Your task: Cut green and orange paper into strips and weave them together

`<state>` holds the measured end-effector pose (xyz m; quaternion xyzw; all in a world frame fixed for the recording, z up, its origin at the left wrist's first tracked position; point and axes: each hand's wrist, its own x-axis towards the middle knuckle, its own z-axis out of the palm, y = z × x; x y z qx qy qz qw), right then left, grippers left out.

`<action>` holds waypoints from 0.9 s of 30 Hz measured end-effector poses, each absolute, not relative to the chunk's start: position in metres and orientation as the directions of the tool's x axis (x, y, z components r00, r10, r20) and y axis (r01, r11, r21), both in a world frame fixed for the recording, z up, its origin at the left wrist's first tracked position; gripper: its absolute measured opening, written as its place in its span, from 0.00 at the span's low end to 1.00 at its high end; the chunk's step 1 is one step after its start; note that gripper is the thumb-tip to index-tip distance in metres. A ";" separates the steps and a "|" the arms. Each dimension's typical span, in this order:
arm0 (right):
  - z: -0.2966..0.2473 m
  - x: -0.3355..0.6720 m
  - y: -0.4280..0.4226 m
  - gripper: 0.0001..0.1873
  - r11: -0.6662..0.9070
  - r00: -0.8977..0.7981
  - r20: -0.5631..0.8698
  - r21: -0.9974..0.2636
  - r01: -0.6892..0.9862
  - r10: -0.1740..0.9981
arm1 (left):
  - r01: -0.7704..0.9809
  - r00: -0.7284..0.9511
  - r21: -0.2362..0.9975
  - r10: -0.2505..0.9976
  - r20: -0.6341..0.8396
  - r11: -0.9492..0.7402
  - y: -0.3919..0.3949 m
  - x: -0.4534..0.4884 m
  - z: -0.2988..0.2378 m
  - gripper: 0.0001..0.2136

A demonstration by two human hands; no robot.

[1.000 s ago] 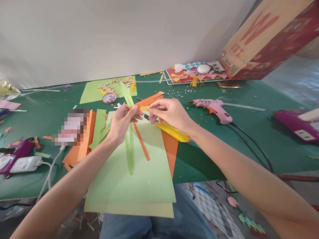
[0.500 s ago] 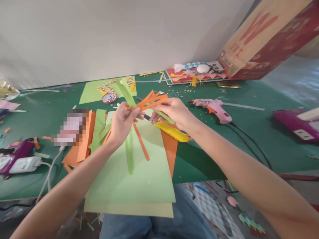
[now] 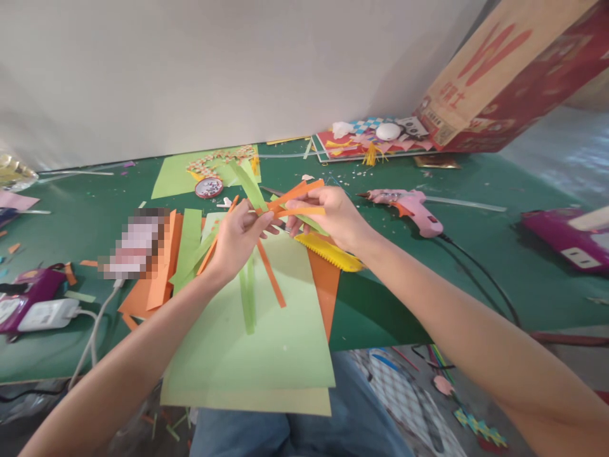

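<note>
Between my two hands is a crossed bunch of paper strips, with green strips (image 3: 250,184) pointing up and orange strips (image 3: 292,195) fanning to the right. My left hand (image 3: 242,231) pinches the bunch near its crossing point. The fingers of my right hand (image 3: 330,212) are closed on the right ends of the strips. Below the hands, pale green paper sheets (image 3: 280,355) overhang the table edge, with a loose orange strip (image 3: 271,276) and a green strip (image 3: 247,298) over them. A yellow serrated tool (image 3: 330,254) lies under my right wrist.
A pink glue gun (image 3: 412,209) with a black cord lies at right. A phone (image 3: 137,244) on a white cable and stacked orange paper (image 3: 164,273) lie at left. Behind are a small round dish (image 3: 208,187), craft pieces on a red board (image 3: 328,149) and a paper bag (image 3: 480,82).
The orange strips at my right hand have spread apart, one now lower than the others. The green strips have tilted slightly to the right. Both hands have shifted only a little.
</note>
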<state>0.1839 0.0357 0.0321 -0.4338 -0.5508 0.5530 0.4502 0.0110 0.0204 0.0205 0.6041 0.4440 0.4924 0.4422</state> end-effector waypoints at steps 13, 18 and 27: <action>0.028 0.183 0.031 0.17 0.175 -0.370 0.168 -0.984 -0.016 0.914 | 0.123 0.170 0.961 0.959 0.226 -0.249 0.021 0.010 0.018 0.15; 0.034 0.185 0.030 0.16 0.208 -0.352 0.125 -0.956 0.207 0.927 | 0.022 0.037 0.964 0.964 0.265 -0.266 0.025 0.008 0.020 0.14; 0.031 0.183 0.032 0.15 0.234 -0.306 0.162 -0.948 0.216 0.938 | -0.028 -0.037 0.986 0.986 0.161 -0.162 0.028 0.005 0.019 0.12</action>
